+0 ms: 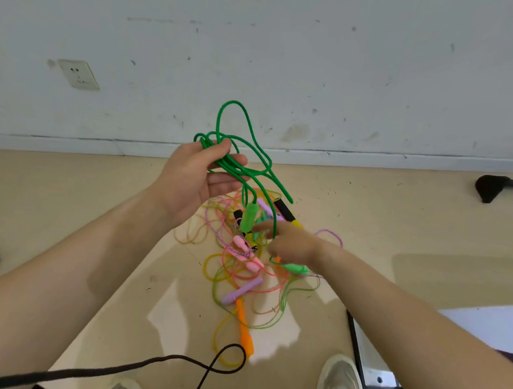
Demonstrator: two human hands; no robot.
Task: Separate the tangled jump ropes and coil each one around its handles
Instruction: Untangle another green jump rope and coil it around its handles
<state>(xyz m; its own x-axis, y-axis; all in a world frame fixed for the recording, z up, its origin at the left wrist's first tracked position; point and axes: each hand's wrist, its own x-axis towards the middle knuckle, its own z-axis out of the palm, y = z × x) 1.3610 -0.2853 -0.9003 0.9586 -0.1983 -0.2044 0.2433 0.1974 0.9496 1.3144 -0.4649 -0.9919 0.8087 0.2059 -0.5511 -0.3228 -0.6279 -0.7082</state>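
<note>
Gathering loops of rope, left hand gripped them raised, likely to keep slack clear of pile; one handle hung just below grip. Right hand reached low by the trailing strand; blurred, so its hold could not be told

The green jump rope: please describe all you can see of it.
The bright green jump rope looks like smooth plastic cord. The left hand grips several loops above the tangled pile of coloured ropes; one loop stands upward. A light green plastic handle hangs from it. One strand runs toward the blurred right hand.
</note>
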